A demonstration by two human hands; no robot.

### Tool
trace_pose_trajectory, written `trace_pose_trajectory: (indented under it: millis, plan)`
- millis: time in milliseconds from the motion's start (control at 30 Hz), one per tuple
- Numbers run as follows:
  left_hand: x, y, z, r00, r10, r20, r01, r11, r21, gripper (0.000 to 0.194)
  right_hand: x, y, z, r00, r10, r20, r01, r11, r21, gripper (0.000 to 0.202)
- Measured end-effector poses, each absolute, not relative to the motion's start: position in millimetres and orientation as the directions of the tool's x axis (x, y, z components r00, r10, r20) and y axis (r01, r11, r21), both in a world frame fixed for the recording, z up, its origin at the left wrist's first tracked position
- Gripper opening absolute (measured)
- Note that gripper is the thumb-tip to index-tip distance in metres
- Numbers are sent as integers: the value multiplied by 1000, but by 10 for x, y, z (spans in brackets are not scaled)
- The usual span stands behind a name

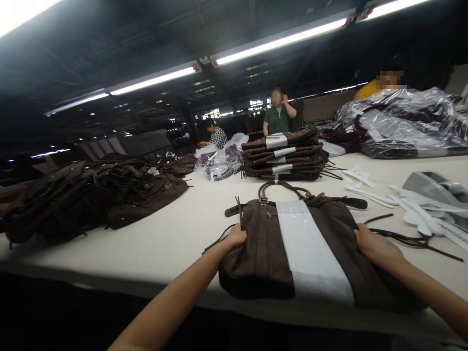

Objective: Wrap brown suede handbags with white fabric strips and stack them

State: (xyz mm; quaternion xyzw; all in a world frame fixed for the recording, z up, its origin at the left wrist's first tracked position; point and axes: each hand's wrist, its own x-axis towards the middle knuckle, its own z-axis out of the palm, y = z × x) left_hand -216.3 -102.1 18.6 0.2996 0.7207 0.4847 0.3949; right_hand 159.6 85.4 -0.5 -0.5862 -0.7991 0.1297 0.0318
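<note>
A dark brown handbag (263, 248) lies at the near edge of the pale table, its two handles pointing away from me. Around its middle runs a wide white paper band (307, 243) with clear tape near the top. My left hand (236, 237) is closed on the bag's left side, near a thin hanging cord. On the opposite side my right hand (376, 243) grips the bag's edge, fingertips partly hidden behind it. Long dark cords (409, 236) trail from the bag over the table to the right.
Beyond the bag stands a stack of banded brown bags (283, 156). A heap of brown bags (80, 195) covers the left. Plastic-wrapped purple bags (409, 124) lie at back right, near white strips (420, 209) and a grey tape dispenser (438, 190). Several people are behind the table.
</note>
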Motion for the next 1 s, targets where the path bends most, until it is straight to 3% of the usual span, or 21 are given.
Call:
trace_pose_trajectory:
  millis: [200,333,433,567,667,800,900,1000]
  plan:
    - [-2007,-1281,376,-248,913,-324,-190,282,940,47,1548,869,22,-277,954,-112,920,230,-317,38]
    - [-2033,-1330,307,-173,940,-293,-421,198,885,51,1540,905,37,-279,958,-63,810,199,-552,27]
    - [-2024,-1272,253,-208,943,-259,-439,147,886,41,1568,957,11,-302,952,-57,657,164,-735,28]
    - [-1930,-1237,285,-244,942,-231,-505,80,860,37,1594,1013,-40,-411,909,-64,450,142,-882,33]
    - [-1854,-1296,346,-184,934,-307,-586,146,797,41,1602,1065,-106,-469,874,-126,360,59,-931,34]
    - [-1827,-1468,381,-82,882,-465,-638,312,704,39,1630,1131,-204,-380,897,-226,334,-95,-938,42]
    - [-1870,-1614,411,-13,869,-495,-675,358,645,37,1672,1110,-181,-371,883,-287,271,-192,-943,47]
    - [-1993,-1647,541,-155,852,-500,-659,287,695,31,1667,1082,-25,-373,897,-235,213,-164,-963,50]
